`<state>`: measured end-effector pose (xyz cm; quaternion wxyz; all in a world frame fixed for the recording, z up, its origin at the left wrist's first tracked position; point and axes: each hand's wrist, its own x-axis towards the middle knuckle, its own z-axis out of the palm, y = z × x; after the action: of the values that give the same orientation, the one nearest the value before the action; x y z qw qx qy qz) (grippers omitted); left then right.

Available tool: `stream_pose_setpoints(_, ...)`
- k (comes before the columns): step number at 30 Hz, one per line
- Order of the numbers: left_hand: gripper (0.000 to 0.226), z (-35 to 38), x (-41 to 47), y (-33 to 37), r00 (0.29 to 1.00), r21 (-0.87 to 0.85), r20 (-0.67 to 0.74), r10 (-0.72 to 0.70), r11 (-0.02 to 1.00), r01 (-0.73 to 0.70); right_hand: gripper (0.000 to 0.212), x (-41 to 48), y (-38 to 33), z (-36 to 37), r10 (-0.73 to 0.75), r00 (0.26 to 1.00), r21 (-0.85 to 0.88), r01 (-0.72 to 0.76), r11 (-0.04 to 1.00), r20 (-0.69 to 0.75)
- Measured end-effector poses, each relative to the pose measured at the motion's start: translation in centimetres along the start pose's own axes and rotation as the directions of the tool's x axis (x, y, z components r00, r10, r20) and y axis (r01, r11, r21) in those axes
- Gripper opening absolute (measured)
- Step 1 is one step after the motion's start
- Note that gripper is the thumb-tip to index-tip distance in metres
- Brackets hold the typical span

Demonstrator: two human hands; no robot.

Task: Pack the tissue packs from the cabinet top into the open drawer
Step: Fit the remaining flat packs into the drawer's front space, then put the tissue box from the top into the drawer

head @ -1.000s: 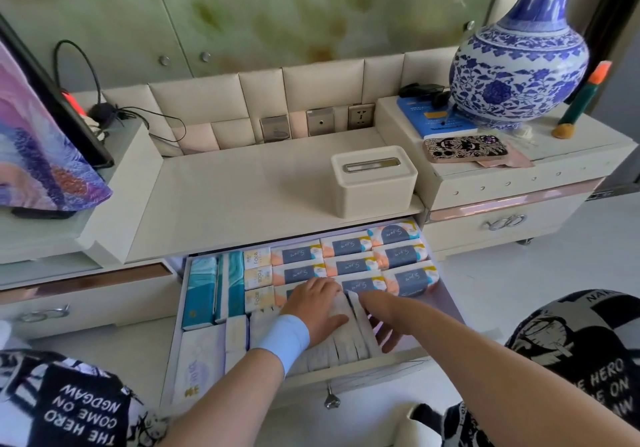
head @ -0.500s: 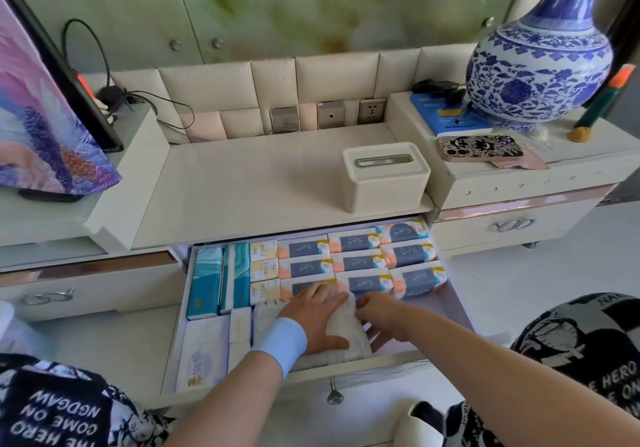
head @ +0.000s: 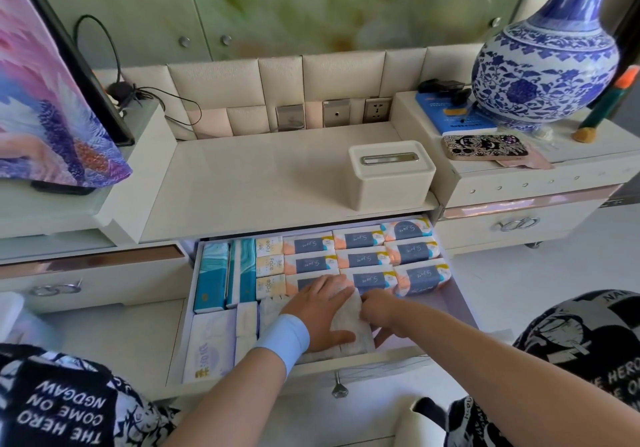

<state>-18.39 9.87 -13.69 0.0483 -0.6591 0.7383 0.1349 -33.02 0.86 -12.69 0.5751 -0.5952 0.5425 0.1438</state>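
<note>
Cream cabinet top (head: 259, 176): no loose packs are seen on it; only a lidded box (head: 391, 176) is left on the middle section, with a blue-and-white vase (head: 543, 65) on the raised section to the right. White tissue packs (head: 349, 322) are located at the front of the open drawer (head: 457, 311), just before the rows of blue-labelled packs (head: 360, 240). The left hand (head: 318, 311) is laid flat on them, fingers straight, pressing down. The right hand (head: 381, 311) is curled over their right edge and appears to pinch it. Compared with a second ago, the hands are closer together and the fanned white packs have been squeezed into a tighter block. Judgement: packing is nearly complete; only settling this last block remains, with bare drawer floor at the right.
</note>
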Motion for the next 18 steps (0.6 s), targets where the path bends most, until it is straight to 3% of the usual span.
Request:
stream_pose_setpoints(6, 0.076, -0.5, 0.6, 0.1, 0.996, -0.061, 0.082, -0.043, 0.997, 0.048, 0.031, -0.7, -0.4, -0.3, 0.024, 1.000, -0.097, -0.023, 0.995, 0.014)
stream_pose_setpoints(9, 0.068, -2.4, 1.9, -0.3, 0.991, -0.175, 0.072, -0.117, 0.976, 0.128, 0.028, -1.1, -1.4, -2.0, -0.012, 0.995, -0.224, -0.010, 0.975, -0.097)
stream_pose_setpoints(12, 0.057, -5.2, 3.7, -0.8, 0.975, -0.333, -0.002, -0.220, 0.920, 0.207, 0.028, -2.6, -3.5, -4.5, -0.152, 0.962, -0.428, 0.043, 0.903, -0.225)
stream_pose_setpoints(14, 0.051, -7.4, 5.2, -1.3, 0.958, -0.434, -0.051, -0.281, 0.871, 0.232, 0.029, -3.1, -5.0, -6.5, -0.345, 0.897, -0.657, 0.087, 0.749, -0.274)
stream_pose_setpoints(18, 0.052, -11.4, 8.3, -2.2, 0.940, -0.548, -0.116, -0.322, 0.810, 0.210, 0.039, -3.2, -8.3, -11.2, -0.537, 0.659, -0.583, 0.179, 0.792, -0.527)
